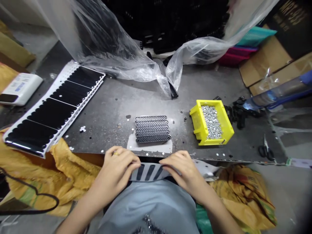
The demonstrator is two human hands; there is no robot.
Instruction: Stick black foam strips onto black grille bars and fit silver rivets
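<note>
My left hand (pixel 119 164) and my right hand (pixel 181 167) sit at the near edge of the grey table (pixel 117 97), both curled onto a white sheet with black oblong stickers (pixel 148 172) held between them. Just beyond my hands, several black perforated strips (pixel 152 129) lie side by side on a white backing sheet (pixel 149 146). A yellow bin (pixel 198 122) filled with small silver screws stands to the right of the strips.
A stack of white sheets with black stickers (pixel 53 104) lies at the left. Clear plastic bag (pixel 126 55) with black parts spills over the table's back. Scissors (pixel 265 151) at right edge. Yellow sacks (pixel 65 169) hang at the front. White device (pixel 20 87) far left.
</note>
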